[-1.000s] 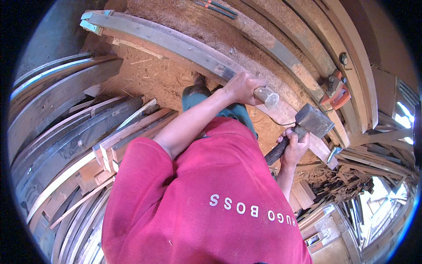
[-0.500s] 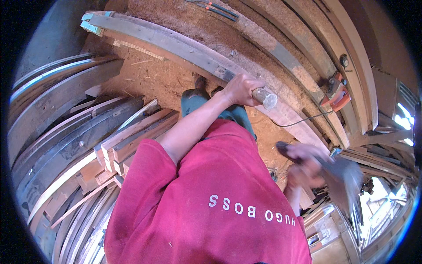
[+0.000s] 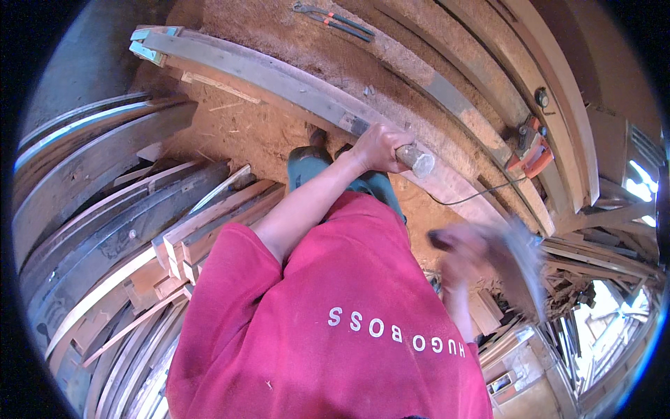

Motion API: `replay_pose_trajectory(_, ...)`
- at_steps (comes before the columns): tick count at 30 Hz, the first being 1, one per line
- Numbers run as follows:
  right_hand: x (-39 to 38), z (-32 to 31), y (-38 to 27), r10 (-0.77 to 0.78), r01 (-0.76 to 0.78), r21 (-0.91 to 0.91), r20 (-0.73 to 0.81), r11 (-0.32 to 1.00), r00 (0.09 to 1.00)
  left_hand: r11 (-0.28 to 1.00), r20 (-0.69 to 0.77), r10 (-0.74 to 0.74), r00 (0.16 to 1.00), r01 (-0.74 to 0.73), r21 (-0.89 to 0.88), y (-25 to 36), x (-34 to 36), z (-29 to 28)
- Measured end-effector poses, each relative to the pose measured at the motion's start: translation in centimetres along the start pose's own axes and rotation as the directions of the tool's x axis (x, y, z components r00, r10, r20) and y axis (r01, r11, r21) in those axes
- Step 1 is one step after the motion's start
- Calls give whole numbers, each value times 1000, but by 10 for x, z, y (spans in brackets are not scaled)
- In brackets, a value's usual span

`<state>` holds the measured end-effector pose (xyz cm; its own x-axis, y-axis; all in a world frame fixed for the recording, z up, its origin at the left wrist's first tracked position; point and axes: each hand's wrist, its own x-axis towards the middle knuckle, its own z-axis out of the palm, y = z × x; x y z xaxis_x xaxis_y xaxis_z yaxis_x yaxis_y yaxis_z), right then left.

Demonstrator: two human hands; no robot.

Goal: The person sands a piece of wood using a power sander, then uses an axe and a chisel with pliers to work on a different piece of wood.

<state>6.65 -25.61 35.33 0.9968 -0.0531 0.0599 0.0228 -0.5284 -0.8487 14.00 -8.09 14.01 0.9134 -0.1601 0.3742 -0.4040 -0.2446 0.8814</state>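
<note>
My left hand (image 3: 380,148) is closed round a thick round tool handle (image 3: 423,165), like a chisel's, with its pale flat butt toward me. The hand is over a long wooden beam (image 3: 279,77); the tool's far end is hidden behind my fingers. My right hand (image 3: 466,260), smeared by motion, grips a striking tool (image 3: 520,262) with a dark handle end and a broad grey-brown head. Its blur hides the exact kind. The tool is to the right of the left hand, apart from the handle's butt.
Beyond the beam lie pliers (image 3: 335,21) with orange-marked handles, an orange power tool (image 3: 534,157) with a black cord, and more long beams (image 3: 481,70). Sawdust covers the ground (image 3: 244,129). Stacked planks (image 3: 105,230) fill the left; more timber (image 3: 593,258) lies at right.
My right hand and the striking tool have swung a little to the left. The left hand keeps its hold, nearly in the same place; the view has shifted slightly.
</note>
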Motion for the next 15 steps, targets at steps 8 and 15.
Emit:
replay_pose_trajectory(8,7,-5,-10,121,-109,255,-32,961,992,996,-12,-36,999,37,87,-1,-8,-10)
replay_pose_trajectory(15,7,21,31,-96,225,-433,300,873,949,991,48,-34,998,27,132,-3,-14,0)
